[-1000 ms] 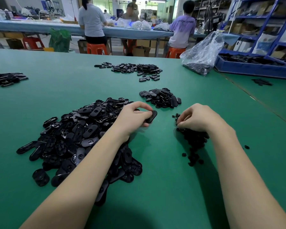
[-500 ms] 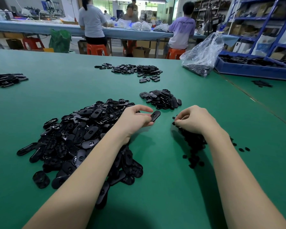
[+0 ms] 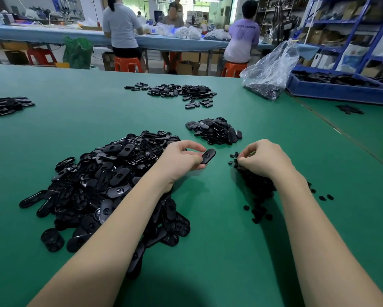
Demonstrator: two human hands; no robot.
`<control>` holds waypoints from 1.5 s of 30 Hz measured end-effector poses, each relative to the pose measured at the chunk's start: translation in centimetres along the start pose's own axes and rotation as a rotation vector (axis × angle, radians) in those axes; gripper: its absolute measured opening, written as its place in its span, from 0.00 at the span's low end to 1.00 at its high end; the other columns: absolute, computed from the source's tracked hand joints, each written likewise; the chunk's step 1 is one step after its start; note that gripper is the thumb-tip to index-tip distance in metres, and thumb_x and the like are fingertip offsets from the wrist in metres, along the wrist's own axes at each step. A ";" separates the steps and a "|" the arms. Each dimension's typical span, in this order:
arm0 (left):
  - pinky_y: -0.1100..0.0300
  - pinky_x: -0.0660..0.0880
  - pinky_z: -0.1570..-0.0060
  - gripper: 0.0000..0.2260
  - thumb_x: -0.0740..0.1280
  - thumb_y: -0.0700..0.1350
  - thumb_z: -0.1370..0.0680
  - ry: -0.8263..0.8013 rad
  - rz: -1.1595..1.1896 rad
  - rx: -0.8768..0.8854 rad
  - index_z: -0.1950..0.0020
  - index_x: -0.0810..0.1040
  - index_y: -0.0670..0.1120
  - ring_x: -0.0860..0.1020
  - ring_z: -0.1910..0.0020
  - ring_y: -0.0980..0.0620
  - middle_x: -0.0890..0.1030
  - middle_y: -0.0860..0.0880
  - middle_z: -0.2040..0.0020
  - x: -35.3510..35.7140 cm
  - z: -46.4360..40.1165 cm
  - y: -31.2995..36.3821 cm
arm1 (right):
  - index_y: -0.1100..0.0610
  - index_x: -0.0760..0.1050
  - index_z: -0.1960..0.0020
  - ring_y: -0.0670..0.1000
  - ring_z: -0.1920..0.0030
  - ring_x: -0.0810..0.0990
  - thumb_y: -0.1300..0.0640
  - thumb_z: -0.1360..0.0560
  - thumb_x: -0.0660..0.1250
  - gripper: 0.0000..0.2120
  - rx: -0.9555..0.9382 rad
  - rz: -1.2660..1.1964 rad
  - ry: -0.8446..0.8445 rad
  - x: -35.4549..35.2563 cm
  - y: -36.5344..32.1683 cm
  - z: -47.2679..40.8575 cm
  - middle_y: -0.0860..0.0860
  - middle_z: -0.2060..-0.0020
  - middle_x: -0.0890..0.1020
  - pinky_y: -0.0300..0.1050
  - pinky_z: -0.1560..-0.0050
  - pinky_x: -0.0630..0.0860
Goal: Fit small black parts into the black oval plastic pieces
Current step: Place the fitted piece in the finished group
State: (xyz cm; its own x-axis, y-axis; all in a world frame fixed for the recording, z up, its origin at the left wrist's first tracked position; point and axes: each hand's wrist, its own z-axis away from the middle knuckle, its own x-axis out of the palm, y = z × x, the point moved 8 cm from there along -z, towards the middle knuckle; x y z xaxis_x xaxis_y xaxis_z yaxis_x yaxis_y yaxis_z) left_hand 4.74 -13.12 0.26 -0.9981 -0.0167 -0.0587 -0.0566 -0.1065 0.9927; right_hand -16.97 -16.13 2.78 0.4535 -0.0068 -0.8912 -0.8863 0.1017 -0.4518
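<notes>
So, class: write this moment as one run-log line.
left hand: holds oval piece | right hand: fingers curled over small-parts pile | part fitted: not yet | surface: green table

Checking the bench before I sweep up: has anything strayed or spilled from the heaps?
Little is amiss. A few small black parts lie loose on the green table, right of the small-parts heap under the right hand. Nothing looks damaged.
</notes>
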 end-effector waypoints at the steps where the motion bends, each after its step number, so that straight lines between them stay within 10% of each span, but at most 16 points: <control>1: 0.65 0.81 0.55 0.10 0.64 0.29 0.23 0.002 0.000 0.002 0.49 0.81 0.41 0.84 0.63 0.52 0.85 0.42 0.55 0.0 0.0 0.0 | 0.46 0.83 0.55 0.52 0.50 0.81 0.53 0.26 0.70 0.04 -0.011 -0.044 -0.015 0.0 0.1 -0.1 0.47 0.54 0.85 0.46 0.51 0.77; 7: 0.65 0.82 0.55 0.11 0.65 0.27 0.24 0.000 0.015 0.008 0.48 0.81 0.40 0.83 0.63 0.51 0.85 0.41 0.56 0.1 0.3 0.2 | 0.52 0.86 0.56 0.45 0.73 0.73 0.59 0.30 0.76 0.04 -0.112 -0.499 -0.193 0.7 -1.5 0.6 0.51 0.58 0.88 0.36 0.68 0.70; 26: 0.64 0.81 0.51 0.12 0.67 0.27 0.24 -0.101 0.191 -0.003 0.46 0.83 0.40 0.85 0.56 0.50 0.86 0.41 0.51 0.9 0.5 0.7 | 0.47 0.87 0.54 0.46 0.75 0.67 0.59 0.27 0.75 0.07 -0.216 -0.660 -0.244 1.4 -3.7 1.0 0.49 0.67 0.76 0.37 0.71 0.64; 39: 0.65 0.81 0.53 0.12 0.66 0.28 0.23 -0.070 0.154 0.024 0.46 0.82 0.42 0.83 0.56 0.50 0.84 0.40 0.47 0.5 0.2 0.8 | 0.50 0.80 0.54 0.48 0.75 0.72 0.58 0.31 0.78 0.10 -0.165 -0.702 -0.212 1.3 -3.8 0.9 0.57 0.60 0.86 0.41 0.70 0.63; 45: 0.65 0.81 0.51 0.11 0.68 0.30 0.23 -0.069 0.145 0.049 0.48 0.83 0.43 0.83 0.58 0.55 0.85 0.46 0.53 0.3 0.0 0.8 | 0.49 0.84 0.59 0.46 0.74 0.75 0.58 0.28 0.77 0.05 -0.164 -0.778 -0.254 1.5 -4.0 1.0 0.45 0.64 0.85 0.35 0.77 0.62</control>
State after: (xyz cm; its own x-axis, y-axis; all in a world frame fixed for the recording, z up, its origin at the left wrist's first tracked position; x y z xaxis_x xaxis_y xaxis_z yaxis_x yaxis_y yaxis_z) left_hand 4.34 -13.21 1.03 -0.9950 0.0400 0.0913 0.0888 -0.0589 0.9943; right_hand -12.63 -15.60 3.29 0.9319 0.2109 -0.2952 -0.3049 0.0144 -0.9523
